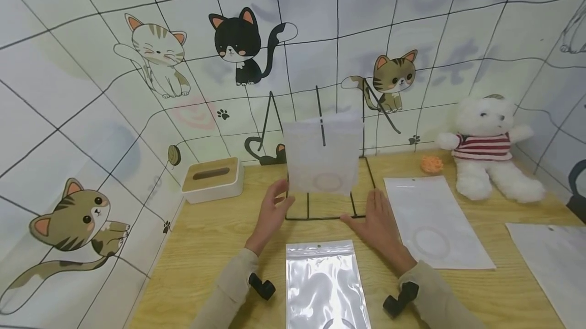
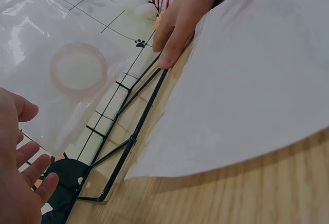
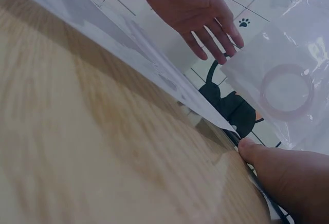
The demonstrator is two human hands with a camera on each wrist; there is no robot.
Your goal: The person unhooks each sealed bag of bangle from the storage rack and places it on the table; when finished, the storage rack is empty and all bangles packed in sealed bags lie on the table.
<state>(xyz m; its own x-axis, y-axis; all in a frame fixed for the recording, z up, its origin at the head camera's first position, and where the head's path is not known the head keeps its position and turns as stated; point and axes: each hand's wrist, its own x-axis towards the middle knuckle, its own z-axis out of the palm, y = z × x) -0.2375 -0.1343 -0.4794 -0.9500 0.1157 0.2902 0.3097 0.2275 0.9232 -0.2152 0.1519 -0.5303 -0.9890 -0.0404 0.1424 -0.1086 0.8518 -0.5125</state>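
A black wire rack [image 1: 297,218] stands on the table, its hooks rising at the back. From the middle hook hang clear-white plastic bags [image 1: 316,151] with a pale ring [image 1: 328,182] showing low on the front. My left hand [image 1: 270,214] is beside the bags' lower left edge, fingers spread and holding nothing, as the right wrist view also shows. At the rack's front right corner, my right hand [image 1: 379,225] touches the base with its thumb on the front wire and its fingers straight along the right side. A shiny zip bag [image 1: 322,283] lies flat between my forearms.
Right of the rack lies another white bag [image 1: 435,222], with one more [image 1: 554,263] at the far right. A white teddy bear [image 1: 482,151] in a striped shirt sits behind them, near an orange bit [image 1: 432,165]. A tissue box [image 1: 212,180] stands at left by the wall.
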